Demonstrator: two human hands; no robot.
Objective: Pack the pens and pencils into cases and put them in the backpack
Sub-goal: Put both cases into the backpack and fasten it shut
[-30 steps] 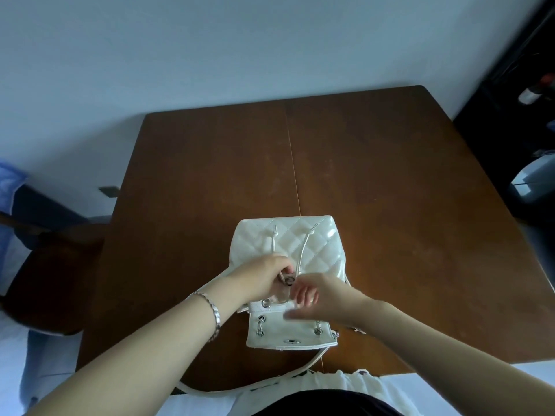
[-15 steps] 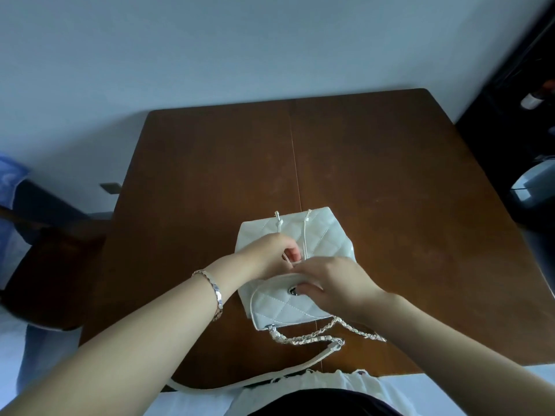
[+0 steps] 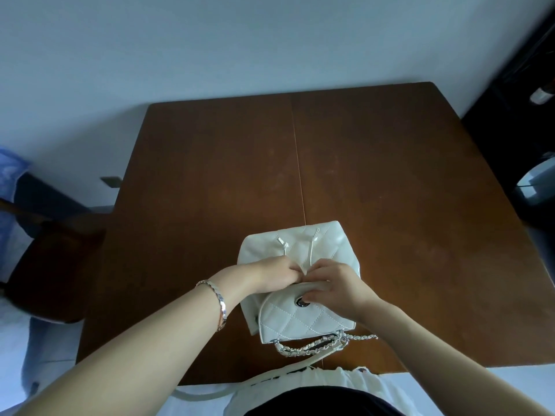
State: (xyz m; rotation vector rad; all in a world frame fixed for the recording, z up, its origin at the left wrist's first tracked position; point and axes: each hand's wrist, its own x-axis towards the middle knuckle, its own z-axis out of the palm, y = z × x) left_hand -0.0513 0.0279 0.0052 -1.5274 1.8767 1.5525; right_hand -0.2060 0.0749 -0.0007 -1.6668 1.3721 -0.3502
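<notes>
Left hand (image 3: 270,276) pinches drawstring (image 3: 310,250), right hand (image 3: 336,288) grips flap (image 3: 288,319). Risk I see: drawstring gets trapped between my hands under the snap (image 3: 299,302), so backpack (image 3: 330,244) won't latch.

**White quilted backpack lies flat near the table's front edge**

The small backpack (image 3: 336,244) is glossy white with diamond stitching. It lies on the brown table (image 3: 210,175), top toward the person. Its flap (image 3: 288,321), bearing a silver snap (image 3: 299,302), is folded over the mouth. Two white drawstring ends (image 3: 312,250) lie across the body. A silver chain (image 3: 312,345) and a white strap (image 3: 270,375) trail off the near edge.
</notes>
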